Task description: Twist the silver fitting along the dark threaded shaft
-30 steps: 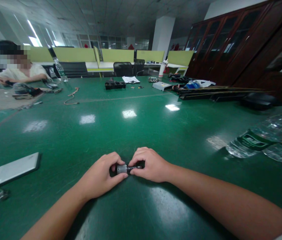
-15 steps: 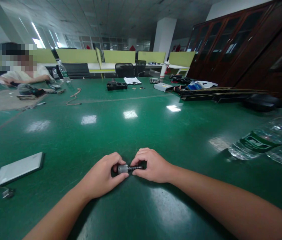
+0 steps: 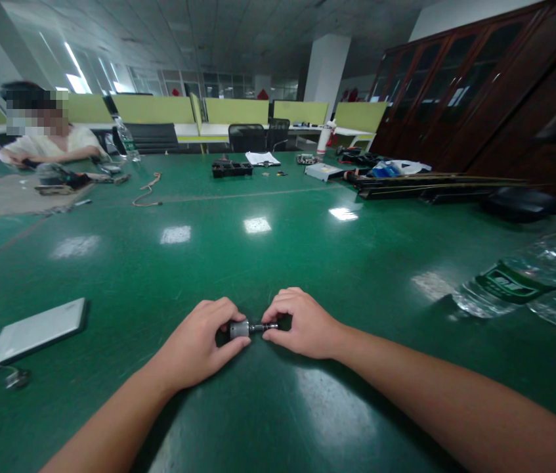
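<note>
A small metal part with a thick silver cylinder [image 3: 240, 329] and a thin dark shaft [image 3: 262, 327] lies level just over the green table [image 3: 278, 263], near its front edge. My left hand [image 3: 202, 341] holds the thick cylinder between thumb and fingers. From the other side, my right hand [image 3: 302, 323] pinches the thin shaft between thumb and forefinger. Whether the part touches the table I cannot tell.
On the left lie a white flat device [image 3: 36, 332] with a cable and a small metal piece [image 3: 18, 378]. Plastic bottles [image 3: 509, 282] lie at right. Farther back are a black tray [image 3: 232, 169], a cord [image 3: 148, 190], black rails [image 3: 435, 185] and a seated person [image 3: 56, 141].
The thin shaft looks smoother between my fingers, its dark ridges less distinct. My fingers have shifted slightly; both hands keep their hold on the part.
</note>
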`<state>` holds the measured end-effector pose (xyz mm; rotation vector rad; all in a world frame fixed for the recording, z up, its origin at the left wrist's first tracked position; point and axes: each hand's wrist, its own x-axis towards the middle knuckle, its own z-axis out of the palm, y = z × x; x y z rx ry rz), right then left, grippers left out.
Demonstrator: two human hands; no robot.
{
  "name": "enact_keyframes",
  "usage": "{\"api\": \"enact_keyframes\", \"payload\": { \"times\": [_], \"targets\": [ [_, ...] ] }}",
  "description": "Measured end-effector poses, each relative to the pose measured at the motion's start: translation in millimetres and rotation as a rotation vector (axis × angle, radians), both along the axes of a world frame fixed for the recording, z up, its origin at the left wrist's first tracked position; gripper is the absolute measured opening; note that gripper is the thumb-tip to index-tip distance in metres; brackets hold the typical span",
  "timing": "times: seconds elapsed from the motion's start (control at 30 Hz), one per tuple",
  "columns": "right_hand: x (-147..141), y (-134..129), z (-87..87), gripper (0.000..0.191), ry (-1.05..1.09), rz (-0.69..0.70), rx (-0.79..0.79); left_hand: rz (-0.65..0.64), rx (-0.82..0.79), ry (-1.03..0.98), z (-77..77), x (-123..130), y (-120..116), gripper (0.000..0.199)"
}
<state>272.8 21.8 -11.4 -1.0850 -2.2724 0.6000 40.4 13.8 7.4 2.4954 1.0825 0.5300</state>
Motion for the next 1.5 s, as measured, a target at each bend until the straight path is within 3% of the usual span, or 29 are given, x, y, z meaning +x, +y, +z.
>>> {"api": "enact_keyframes", "payload": {
  "times": [0.27,0.53,1.13,1.5],
  "targets": [
    [2.2,0.9,-1.3,0.011,-0.007,-0.048,-0.003,0.01,0.024,0.028,-2.4,-6.0,4.3,0.016],
    [9.3,6.6,-0.8,0.008,-0.011,-0.25,-0.032,0.098,-0.002,-0.01,-7.3,-14.7,10.2,0.02],
    [5.9,6.3,-4.7,0.009,-0.005,-0.165,-0.021,0.12,-0.024,-0.024,-8.0,-12.1,9.4,0.019],
    [1.0,1.1,-3.2,0.021,0.07,-0.053,-0.042,0.069,-0.073,-0.045,-5.7,7.2,-3.7,0.024]
  ]
}}
